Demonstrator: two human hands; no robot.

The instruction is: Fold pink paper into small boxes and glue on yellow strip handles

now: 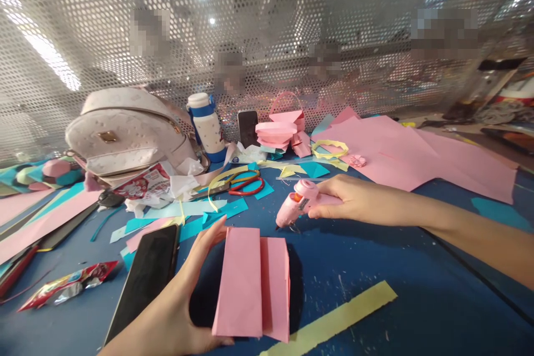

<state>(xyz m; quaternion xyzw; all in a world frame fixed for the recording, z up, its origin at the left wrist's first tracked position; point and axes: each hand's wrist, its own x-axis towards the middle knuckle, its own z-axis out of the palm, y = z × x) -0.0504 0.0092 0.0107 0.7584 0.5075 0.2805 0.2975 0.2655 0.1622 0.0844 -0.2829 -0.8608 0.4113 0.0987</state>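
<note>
At the back left of the blue surface (pixel 417 278), a pale backpack (pixel 125 130) and a capped bottle (pixel 206 130) stand side by side, their contents hidden. Nearer, the left hand (pixel 182 292) spans the folded pink paper (pixel 242 283) at front centre, fingers gripping its far and near ends, its long axis running away from the person. Rightward, the right hand (pixel 348 197) has its fingers closed round a pink glue gun (pixel 294 208), nozzle pointing down and left.

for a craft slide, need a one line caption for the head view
Left hand steadies folded pink paper; right hand grips a pink glue gun.
</note>
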